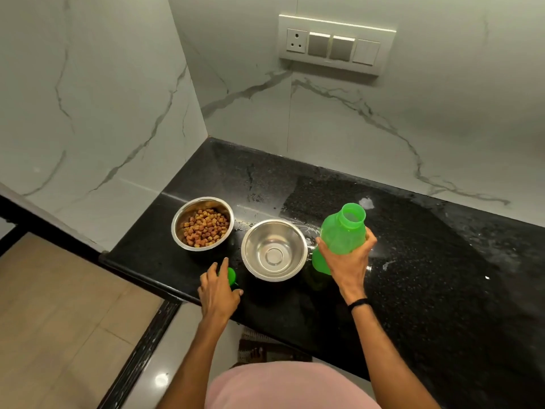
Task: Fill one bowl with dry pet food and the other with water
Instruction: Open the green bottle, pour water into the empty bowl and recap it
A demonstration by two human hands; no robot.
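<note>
Two steel bowls stand on the black counter. The left bowl holds brown dry pet food. The right bowl looks empty. My right hand grips a green plastic bottle just right of the empty bowl; the bottle is uncapped and tilts a little away from me. My left hand lies over the green cap near the counter's front edge, left of the empty bowl, with fingers curved around it.
Water drops and wet streaks lie on the counter behind and right of the bowls. Marble walls close the counter at the left and back, with a switch panel on the back wall. The counter's front edge drops to a tiled floor with a mat.
</note>
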